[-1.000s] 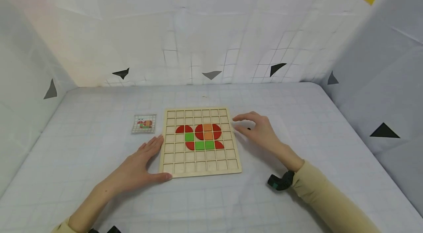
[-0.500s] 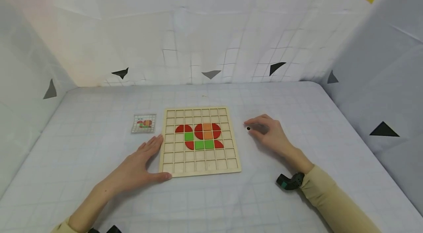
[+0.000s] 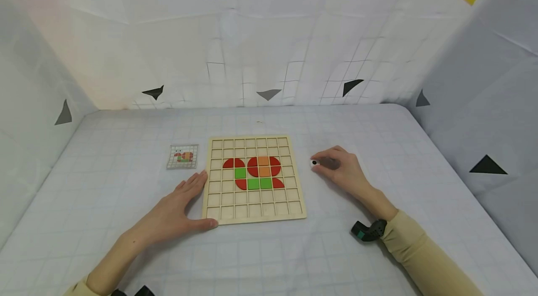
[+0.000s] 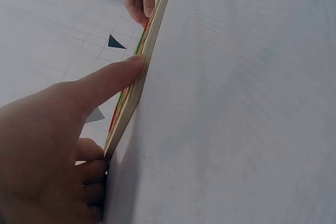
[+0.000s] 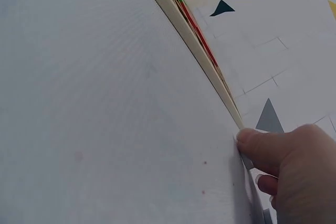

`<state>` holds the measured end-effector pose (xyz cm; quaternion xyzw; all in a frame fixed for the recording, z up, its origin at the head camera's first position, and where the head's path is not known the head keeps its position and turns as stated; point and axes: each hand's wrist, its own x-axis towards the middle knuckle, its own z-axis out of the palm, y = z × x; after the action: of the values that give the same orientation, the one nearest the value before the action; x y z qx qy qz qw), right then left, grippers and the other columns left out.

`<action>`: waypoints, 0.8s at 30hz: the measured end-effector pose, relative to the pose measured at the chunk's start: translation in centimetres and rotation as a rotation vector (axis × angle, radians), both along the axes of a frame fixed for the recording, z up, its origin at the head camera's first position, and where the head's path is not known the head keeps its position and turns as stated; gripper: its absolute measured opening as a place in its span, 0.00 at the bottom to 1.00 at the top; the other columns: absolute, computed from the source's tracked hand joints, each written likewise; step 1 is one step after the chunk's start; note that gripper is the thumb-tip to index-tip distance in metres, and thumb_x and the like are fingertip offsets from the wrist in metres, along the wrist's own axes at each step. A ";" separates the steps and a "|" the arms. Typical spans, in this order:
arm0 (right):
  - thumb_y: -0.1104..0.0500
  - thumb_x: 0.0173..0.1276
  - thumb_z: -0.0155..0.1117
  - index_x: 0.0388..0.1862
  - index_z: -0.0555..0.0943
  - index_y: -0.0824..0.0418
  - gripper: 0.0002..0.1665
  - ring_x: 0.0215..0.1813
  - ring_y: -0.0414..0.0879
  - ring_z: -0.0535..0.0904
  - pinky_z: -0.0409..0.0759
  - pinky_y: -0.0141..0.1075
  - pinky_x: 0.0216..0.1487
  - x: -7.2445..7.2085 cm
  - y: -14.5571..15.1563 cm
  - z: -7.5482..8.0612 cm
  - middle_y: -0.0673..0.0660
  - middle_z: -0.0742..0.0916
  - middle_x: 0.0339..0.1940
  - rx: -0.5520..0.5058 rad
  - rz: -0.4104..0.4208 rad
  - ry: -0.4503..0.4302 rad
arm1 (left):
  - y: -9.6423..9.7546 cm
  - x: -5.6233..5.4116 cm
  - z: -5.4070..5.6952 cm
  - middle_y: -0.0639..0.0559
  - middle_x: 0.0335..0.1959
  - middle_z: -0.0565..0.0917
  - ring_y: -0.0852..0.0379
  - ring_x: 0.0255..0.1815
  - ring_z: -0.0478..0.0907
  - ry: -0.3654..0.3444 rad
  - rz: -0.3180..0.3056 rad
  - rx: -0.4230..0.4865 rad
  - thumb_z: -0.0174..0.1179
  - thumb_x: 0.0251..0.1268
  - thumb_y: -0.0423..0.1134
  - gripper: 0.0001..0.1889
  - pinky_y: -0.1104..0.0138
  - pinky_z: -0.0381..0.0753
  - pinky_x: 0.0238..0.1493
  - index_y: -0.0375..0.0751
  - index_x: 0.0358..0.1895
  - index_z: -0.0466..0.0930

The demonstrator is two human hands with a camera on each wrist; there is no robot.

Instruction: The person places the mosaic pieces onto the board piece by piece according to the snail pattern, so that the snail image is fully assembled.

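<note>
A wooden grid board (image 3: 254, 209) lies flat on the table, with red curved pieces (image 3: 233, 164), green squares (image 3: 259, 184) and orange squares (image 3: 264, 172) in its cells. My left hand (image 3: 174, 214) rests at its near left corner, fingers extended along the left edge and thumb on the front edge. To the right of the board, my right hand (image 3: 342, 170) pinches a small white piece with a black dot (image 3: 314, 163) between thumb and fingertips. In the right wrist view the thumb covers part of that white piece (image 5: 245, 161).
A small picture card (image 3: 182, 157) with a gridded drawing in red, orange and green lies left of the board. The table (image 3: 260, 258) has a white gridded cover, and white cloth walls (image 3: 269, 30) with coloured triangles stand behind it and at both sides.
My right hand has moved right, away from the board's edge, and its fingers have closed on the white piece with the black dot. The left hand and the board have stayed in place.
</note>
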<state>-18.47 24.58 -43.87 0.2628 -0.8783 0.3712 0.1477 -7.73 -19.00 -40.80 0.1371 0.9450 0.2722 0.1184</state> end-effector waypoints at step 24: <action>0.67 0.54 0.79 0.44 0.89 0.56 0.18 0.44 0.44 0.83 0.82 0.34 0.46 -0.2 0.1 -0.3 0.49 0.90 0.40 0.016 0.030 0.054 | 0.1 0.0 0.1 0.58 0.82 0.51 0.48 0.83 0.47 -0.012 0.006 -0.005 0.65 0.47 0.76 0.61 0.45 0.50 0.79 0.49 0.81 0.48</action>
<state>-18.68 24.65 -44.13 0.2872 -0.8728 0.3590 0.1637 -7.76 -18.89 -40.67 0.1323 0.9454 0.2711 0.1234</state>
